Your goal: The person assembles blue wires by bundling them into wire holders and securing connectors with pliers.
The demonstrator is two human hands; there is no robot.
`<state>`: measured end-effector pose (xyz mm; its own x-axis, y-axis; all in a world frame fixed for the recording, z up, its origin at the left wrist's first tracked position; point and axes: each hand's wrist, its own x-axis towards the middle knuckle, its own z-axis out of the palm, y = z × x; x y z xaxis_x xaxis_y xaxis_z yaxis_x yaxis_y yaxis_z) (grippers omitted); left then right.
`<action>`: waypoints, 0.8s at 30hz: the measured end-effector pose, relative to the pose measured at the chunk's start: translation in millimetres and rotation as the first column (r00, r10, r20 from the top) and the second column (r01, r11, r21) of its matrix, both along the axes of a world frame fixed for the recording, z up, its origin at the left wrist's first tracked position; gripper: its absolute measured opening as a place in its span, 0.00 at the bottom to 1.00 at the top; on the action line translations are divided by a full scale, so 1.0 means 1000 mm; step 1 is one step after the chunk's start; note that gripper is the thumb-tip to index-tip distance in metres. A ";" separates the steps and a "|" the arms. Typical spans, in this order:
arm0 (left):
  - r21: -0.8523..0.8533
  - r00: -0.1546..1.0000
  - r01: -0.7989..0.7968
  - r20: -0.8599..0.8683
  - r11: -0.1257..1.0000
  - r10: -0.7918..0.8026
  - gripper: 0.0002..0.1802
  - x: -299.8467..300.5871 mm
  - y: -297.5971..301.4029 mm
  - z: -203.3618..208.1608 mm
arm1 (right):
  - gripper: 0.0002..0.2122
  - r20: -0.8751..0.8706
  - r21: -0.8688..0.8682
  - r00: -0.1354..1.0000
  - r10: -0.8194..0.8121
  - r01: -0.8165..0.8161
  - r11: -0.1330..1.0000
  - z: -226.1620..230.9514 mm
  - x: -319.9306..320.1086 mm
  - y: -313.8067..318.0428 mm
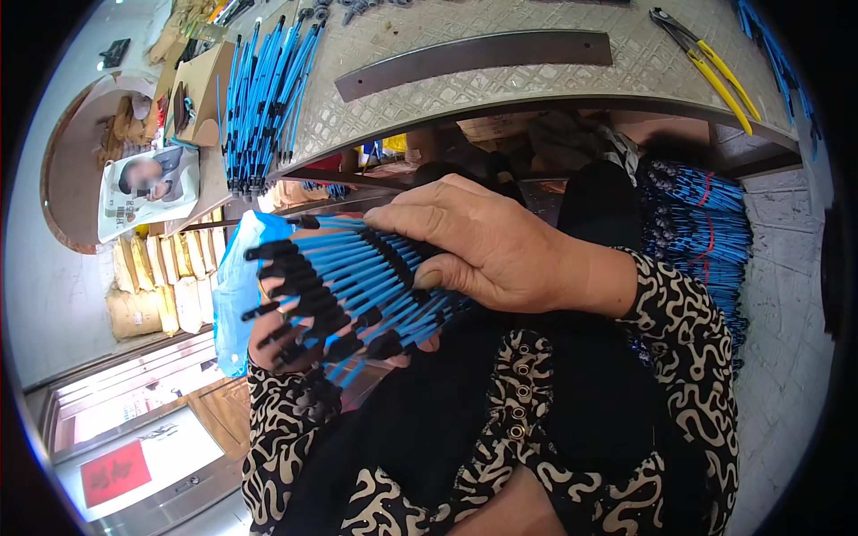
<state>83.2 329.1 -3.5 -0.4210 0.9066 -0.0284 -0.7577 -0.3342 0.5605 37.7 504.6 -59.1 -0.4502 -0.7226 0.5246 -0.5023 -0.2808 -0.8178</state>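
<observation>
Workshop setting, seen from above: a metal workbench [554,85] with a raised diamond pattern fills the top of the view, curved by the lens. On it lie a long flat dark metal bar [474,58], yellow-handled pliers [710,67] at the right, and a loose heap of blue rods with black tips [264,94] at the left end. Below the bench on the right, more blue rods are stacked in tied bundles [702,232].

Centre of the view: a person in a black-and-cream patterned top holds a fanned bundle of thin blue rods with black plastic ends [349,290] over the lap. The right hand [487,246] lies on top of the bundle, palm down, fingers together and curled over the rods, thumb pressed against them. The left hand [281,344] is underneath, mostly hidden; it seems to cup the bundle from below, though how its fingers close cannot be told. A blue plastic bag [234,295] sits just beside the rods' black tips on the left.

Further left, pale sacks [156,286] are stacked on the floor, with a red sign [116,473] below.
</observation>
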 end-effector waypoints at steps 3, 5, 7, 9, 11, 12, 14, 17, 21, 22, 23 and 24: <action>0.011 1.000 0.012 0.014 1.000 -0.012 0.24 0.001 0.002 0.000 | 0.30 -0.007 0.024 1.000 0.002 -0.002 1.000 0.000 -0.008 0.005; 0.010 0.999 0.025 0.033 1.000 -0.025 0.25 0.001 0.002 0.000 | 0.30 -0.005 0.039 1.000 -0.001 0.001 0.999 -0.003 -0.017 0.006; 0.010 0.999 0.035 0.033 0.999 -0.035 0.25 0.001 0.003 0.001 | 0.33 0.096 -0.033 0.995 0.001 0.003 0.999 -0.010 -0.030 0.006; 0.012 0.999 0.033 0.039 0.999 -0.033 0.26 0.001 0.001 0.002 | 0.34 0.147 -0.069 0.989 0.002 0.008 0.998 -0.022 -0.037 0.001; 0.004 0.998 0.032 0.048 0.999 -0.032 0.27 0.001 -0.001 0.004 | 0.37 0.228 -0.057 0.962 0.150 -0.140 0.988 -0.036 -0.037 -0.009; 0.004 0.998 0.029 0.056 1.000 -0.029 0.27 0.000 -0.003 0.004 | 0.38 0.270 -0.055 0.936 0.223 -0.216 0.975 -0.042 -0.036 -0.011; 0.008 0.997 0.017 0.073 1.000 -0.018 0.27 0.000 -0.007 0.005 | 0.39 0.353 0.013 0.897 0.266 -0.289 0.957 -0.054 -0.031 -0.008; 0.011 0.996 0.001 0.086 1.000 -0.002 0.28 -0.001 -0.016 0.005 | 0.41 0.514 0.129 0.795 0.322 -0.443 0.887 -0.063 -0.024 0.009; 0.026 0.992 -0.012 0.126 1.000 0.008 0.29 -0.006 -0.024 0.004 | 0.43 0.423 0.520 0.869 0.257 -0.465 0.717 -0.068 -0.014 0.027; 0.031 0.992 -0.011 0.128 0.999 0.007 0.30 -0.007 -0.025 0.004 | 0.44 0.281 0.529 0.935 0.218 -0.340 0.777 -0.069 -0.010 0.026; 0.036 0.992 -0.010 0.128 0.999 0.005 0.30 -0.008 -0.026 0.003 | 0.44 0.134 0.518 0.977 0.168 -0.214 0.828 -0.070 -0.007 0.024; 0.045 0.992 -0.006 0.127 0.999 0.000 0.30 -0.009 -0.027 0.003 | 0.45 -0.025 0.468 0.994 0.105 -0.081 0.880 -0.070 -0.004 0.021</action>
<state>74.3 302.2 -0.7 -0.4196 0.9068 -0.0414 -0.8208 -0.3595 0.4439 33.4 525.5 -129.5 -0.3514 -0.9262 0.1368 -0.5351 0.0788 -0.8411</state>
